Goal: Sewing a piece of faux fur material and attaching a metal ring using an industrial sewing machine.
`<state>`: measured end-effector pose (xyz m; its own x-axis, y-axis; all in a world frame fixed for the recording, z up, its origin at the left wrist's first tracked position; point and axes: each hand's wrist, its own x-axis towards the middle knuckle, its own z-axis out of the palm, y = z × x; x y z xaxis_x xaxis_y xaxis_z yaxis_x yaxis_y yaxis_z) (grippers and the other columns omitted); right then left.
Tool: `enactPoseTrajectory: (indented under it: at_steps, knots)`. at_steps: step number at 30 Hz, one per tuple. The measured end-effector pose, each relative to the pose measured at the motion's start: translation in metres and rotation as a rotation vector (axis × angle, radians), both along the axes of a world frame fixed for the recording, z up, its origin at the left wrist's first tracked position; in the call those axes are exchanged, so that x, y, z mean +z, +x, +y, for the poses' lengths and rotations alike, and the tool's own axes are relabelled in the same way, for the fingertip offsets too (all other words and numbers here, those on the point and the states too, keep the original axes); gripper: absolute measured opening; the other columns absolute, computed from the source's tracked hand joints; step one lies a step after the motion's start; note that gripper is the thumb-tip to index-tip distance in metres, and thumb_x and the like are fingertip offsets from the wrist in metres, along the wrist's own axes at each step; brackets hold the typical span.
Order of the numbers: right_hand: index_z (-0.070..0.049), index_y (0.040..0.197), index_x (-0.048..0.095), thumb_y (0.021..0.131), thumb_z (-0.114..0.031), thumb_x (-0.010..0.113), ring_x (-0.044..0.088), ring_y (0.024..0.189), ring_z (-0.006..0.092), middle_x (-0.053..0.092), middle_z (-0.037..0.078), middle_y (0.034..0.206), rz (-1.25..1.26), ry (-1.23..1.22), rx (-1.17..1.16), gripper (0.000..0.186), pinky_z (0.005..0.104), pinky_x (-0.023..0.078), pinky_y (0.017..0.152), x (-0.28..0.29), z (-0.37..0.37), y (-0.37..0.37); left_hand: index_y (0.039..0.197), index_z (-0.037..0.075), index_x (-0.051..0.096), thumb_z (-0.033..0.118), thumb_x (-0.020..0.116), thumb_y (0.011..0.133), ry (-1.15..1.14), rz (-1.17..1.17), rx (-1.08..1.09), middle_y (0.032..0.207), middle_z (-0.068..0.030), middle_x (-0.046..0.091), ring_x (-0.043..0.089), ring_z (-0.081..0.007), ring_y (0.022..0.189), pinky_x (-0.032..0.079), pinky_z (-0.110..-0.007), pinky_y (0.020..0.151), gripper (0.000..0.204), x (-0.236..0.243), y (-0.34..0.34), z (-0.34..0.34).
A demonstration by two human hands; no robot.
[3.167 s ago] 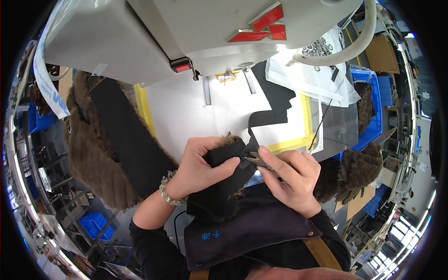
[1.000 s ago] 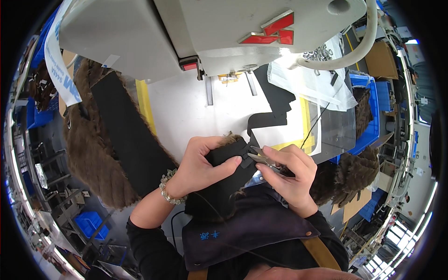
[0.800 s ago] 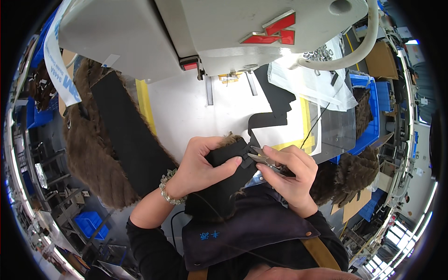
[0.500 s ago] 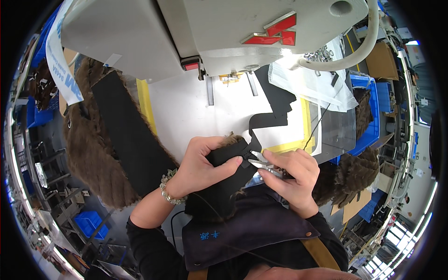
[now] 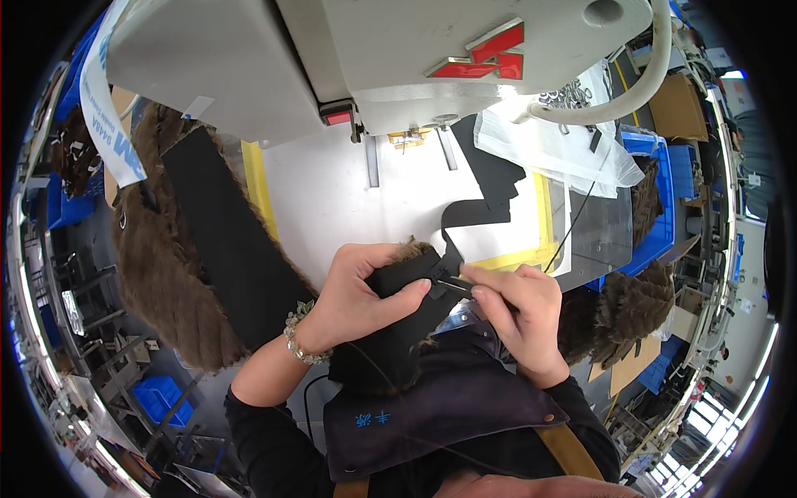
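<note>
My left hand is closed on a folded black fabric piece backed with brown fur, its thumb pressing near the slit edge. My right hand is pinched around thread snips, of which a thin bright edge shows against the black cloth; the rest is hidden by the fingers or too dark to make out. The tip of that edge reaches the fabric beside my left thumb. From this spot a black fabric strip runs up onto the white work surface.
A sewing machine head overhangs the far side. Brown fur with a black band lies at left. At right are a clear bag near metal rings, a blue crate and more fur.
The snips have turned from two visible silver blades to one thin edge. My right hand has shifted slightly and its fingers have drawn closer together. My left hand stays in place.
</note>
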<state>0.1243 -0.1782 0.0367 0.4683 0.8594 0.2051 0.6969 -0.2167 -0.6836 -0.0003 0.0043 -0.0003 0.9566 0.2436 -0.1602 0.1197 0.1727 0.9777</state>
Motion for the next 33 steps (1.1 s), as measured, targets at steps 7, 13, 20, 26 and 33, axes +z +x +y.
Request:
enactPoseTrajectory:
  at_steps: [7, 13, 20, 26, 33]
  knots:
    - [-0.003, 0.113, 0.057, 0.088, 0.002, 0.063, 0.053, 0.049, 0.011, 0.058, 0.006, 0.059, 0.439, 0.023, -0.118, 0.027, 0.0226, 0.038, 0.049, -0.002, 0.001, -0.006, 0.09, -0.006, 0.066, 0.005, 0.068, 0.08, -0.013, -0.01, 0.007, 0.072, -0.0006, 0.064, 0.054, -0.0018, 0.068, 0.048, -0.021, 0.059, 0.014, 0.001, 0.001, 0.0]
    - [-0.004, 0.109, 0.046, 0.089, 0.002, 0.06, 0.052, 0.05, 0.0091, 0.057, 0.006, 0.058, 0.647, -0.053, -0.157, 0.025, 0.0218, 0.037, 0.049, 0.001, -0.001, -0.003, 0.087, -0.005, 0.065, 0.005, 0.068, 0.08, -0.016, 0.011, 0.007, 0.071, 0.0, 0.064, 0.053, -0.0018, 0.067, 0.047, -0.021, 0.059, 0.013, -0.002, 0.001, -0.001]
    - [-0.004, 0.11, 0.042, 0.089, 0.002, 0.06, 0.051, 0.048, 0.0102, 0.056, 0.006, 0.056, 0.657, -0.075, -0.157, 0.029, 0.0216, 0.035, 0.049, 0.001, -0.002, 0.001, 0.086, -0.005, 0.065, 0.004, 0.069, 0.08, 0.002, -0.009, 0.016, 0.07, 0.0001, 0.063, 0.052, -0.0015, 0.066, 0.047, -0.021, 0.058, 0.012, -0.002, 0.001, -0.002]
    - [-0.004, 0.11, 0.042, 0.088, 0.003, 0.06, 0.05, 0.047, 0.0108, 0.057, 0.006, 0.056, 0.654, -0.089, -0.159, 0.029, 0.0225, 0.035, 0.049, 0.002, -0.002, 0.002, 0.087, -0.005, 0.065, 0.005, 0.069, 0.08, 0.039, -0.019, -0.001, 0.069, -0.0005, 0.063, 0.052, -0.0014, 0.066, 0.046, -0.021, 0.058, 0.012, -0.001, 0.001, -0.001]
    - [-0.003, 0.11, 0.042, 0.088, 0.002, 0.062, 0.051, 0.046, 0.0127, 0.056, 0.007, 0.055, 0.546, -0.035, -0.14, 0.031, 0.0232, 0.035, 0.048, -0.002, -0.001, -0.001, 0.086, -0.005, 0.065, 0.005, 0.069, 0.08, 0.017, -0.004, -0.003, 0.068, 0.0001, 0.063, 0.052, -0.0014, 0.065, 0.046, -0.021, 0.057, 0.012, -0.004, 0.001, 0.001]
